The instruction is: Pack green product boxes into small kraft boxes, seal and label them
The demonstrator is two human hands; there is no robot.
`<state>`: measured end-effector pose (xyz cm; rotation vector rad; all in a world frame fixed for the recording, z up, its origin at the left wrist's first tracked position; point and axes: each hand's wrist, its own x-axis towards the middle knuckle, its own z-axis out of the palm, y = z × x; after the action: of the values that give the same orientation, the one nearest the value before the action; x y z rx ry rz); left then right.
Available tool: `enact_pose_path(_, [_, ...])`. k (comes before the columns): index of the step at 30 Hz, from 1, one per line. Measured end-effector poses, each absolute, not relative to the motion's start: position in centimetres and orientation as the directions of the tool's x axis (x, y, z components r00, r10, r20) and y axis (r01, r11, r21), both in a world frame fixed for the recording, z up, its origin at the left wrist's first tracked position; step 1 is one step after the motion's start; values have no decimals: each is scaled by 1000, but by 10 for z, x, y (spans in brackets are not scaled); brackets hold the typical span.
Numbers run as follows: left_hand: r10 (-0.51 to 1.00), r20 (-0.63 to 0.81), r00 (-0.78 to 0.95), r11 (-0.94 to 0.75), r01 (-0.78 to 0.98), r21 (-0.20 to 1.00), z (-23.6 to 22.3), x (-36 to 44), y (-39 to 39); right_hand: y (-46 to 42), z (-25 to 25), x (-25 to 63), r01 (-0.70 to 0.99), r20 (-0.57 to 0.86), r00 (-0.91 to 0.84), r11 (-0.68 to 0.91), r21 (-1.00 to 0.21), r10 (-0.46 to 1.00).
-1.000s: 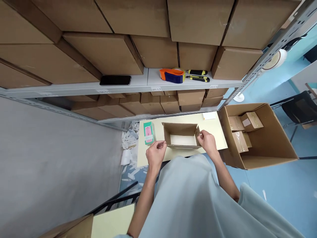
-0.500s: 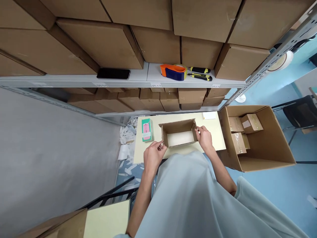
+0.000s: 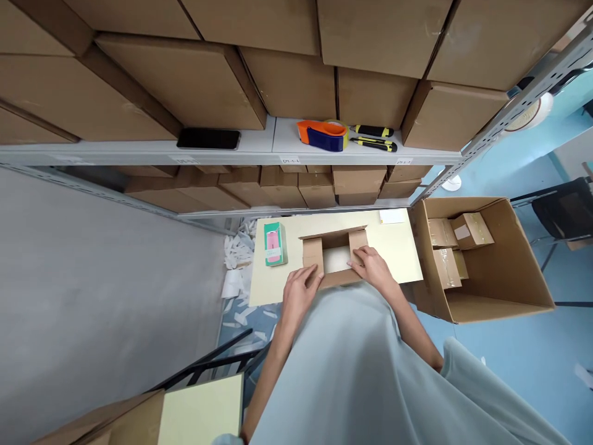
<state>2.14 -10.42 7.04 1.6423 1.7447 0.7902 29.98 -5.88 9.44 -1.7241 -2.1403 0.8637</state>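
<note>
A small cardboard box [image 3: 312,252] stands open-topped on the pale yellow table, its left and right flaps folded inward. Through the gap between them a pale surface shows at the bottom. At the box's front left corner, my left hand [image 3: 300,293] grips the edge of the left flap between thumb and fingers. My right hand [image 3: 374,269] has its fingers and thumb closed on the right flap, near the opening. To the left of the box lies a green carton with a pink picture [image 3: 275,245], untouched.
A large open carton [image 3: 500,259] with several small taped boxes is at the right. On the shelf [image 3: 259,141] above lie a phone [image 3: 208,138], an orange-and-blue tape dispenser [image 3: 323,135] and two cutters [image 3: 373,138]. Paper scraps [image 3: 238,250] litter the floor, left.
Both side flaps of the box have gone from upright to folded inward, narrowing the opening. My hands have moved inward with them, the right one slightly nearer to me.
</note>
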Motion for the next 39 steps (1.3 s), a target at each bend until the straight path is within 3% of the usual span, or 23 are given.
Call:
enact_pose_path(3, [997,-10,-73,53,608,792,65,22,-102,-68,94,321,713,-181,-379,162,-682,907])
enact_pose_path(7, [996,-25,-85,73,618,783,60,16,-91,-69,93,337,684,-196,-330,90,-724,923])
enact_pose_path(15, [992,-75,-100,124,747,653,57,-1,-46,-36,84,318,833,-211,-56,-71,-549,976])
enact_pose_path(18, [995,73,-68,7,777,630,59,0,-38,-24,84,316,850,-172,-15,-78,-521,985])
enact_pose_path(21, [972,205,117,-216,790,574,65,1,-34,-15,88,318,867,-147,-109,21,-498,983])
enact_pose_path(24, [950,220,222,-306,802,513,68,1,-31,-11,93,319,876,-158,-171,77,-477,973])
enact_pose_path(27, [952,217,216,-297,820,488,68,1,-32,-11,93,318,871,-152,-189,94,-483,970])
enact_pose_path(33, [969,178,169,-241,788,567,54,6,-44,-21,80,320,879,-144,-149,65,-473,978])
enact_pose_path(39, [985,169,-47,-85,716,693,40,13,-35,-23,72,320,833,-62,-113,61,-550,992])
